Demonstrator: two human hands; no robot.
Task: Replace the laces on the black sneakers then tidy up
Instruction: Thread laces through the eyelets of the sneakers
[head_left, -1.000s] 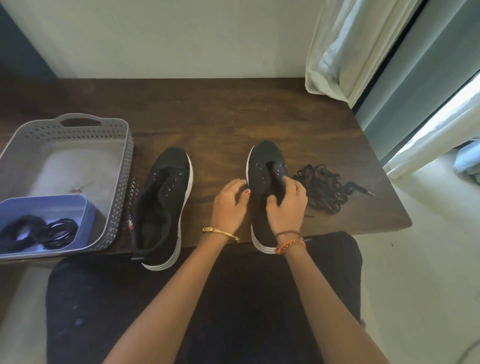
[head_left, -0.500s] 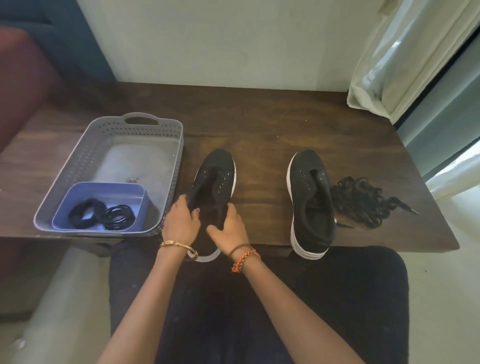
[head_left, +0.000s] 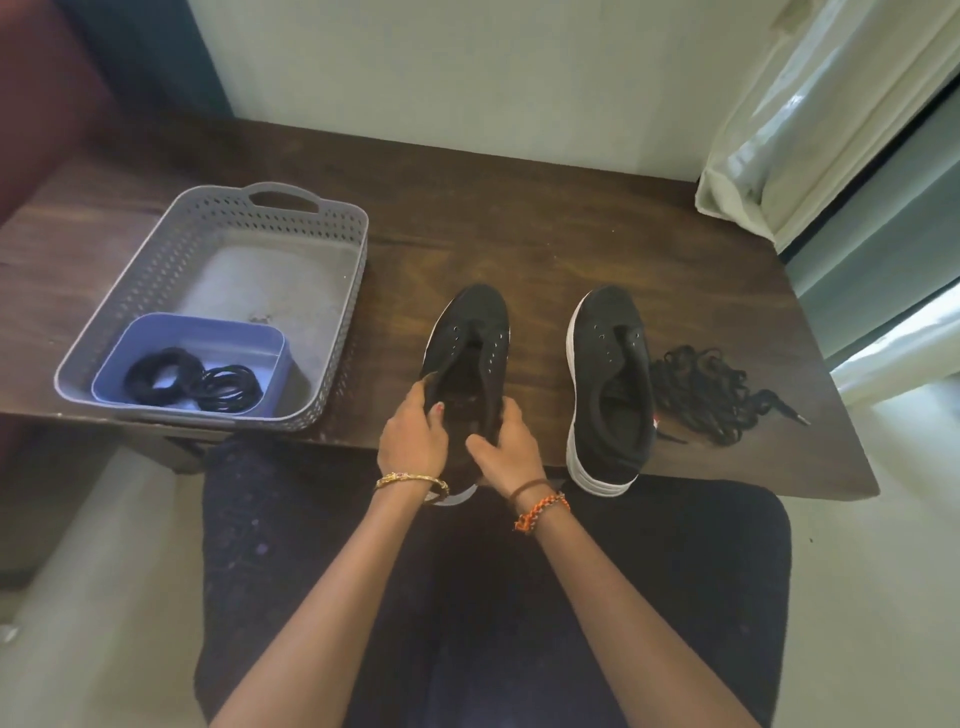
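Observation:
Two black sneakers with white soles and bare eyelets stand on the dark wooden table (head_left: 519, 223). My left hand (head_left: 413, 436) grips the left side of the left sneaker (head_left: 470, 343) near its heel. My right hand (head_left: 506, 447) grips that same sneaker's right side at the collar. Apart from my hands, the right sneaker (head_left: 610, 384) stands beside it. A loose heap of black laces (head_left: 711, 389) lies just right of that sneaker. Two coils of black laces (head_left: 192, 382) sit in a small blue tub (head_left: 156, 332).
The blue tub sits in the near corner of a grey perforated basket (head_left: 332, 244) at the table's left. A pale curtain (head_left: 810, 119) hangs at the back right. My dark-clothed lap fills the space below the table's front edge.
Both hands left the right sneaker and moved to the left sneaker, which they now hold and have shifted rightward, closer to the right sneaker. The view swung left.

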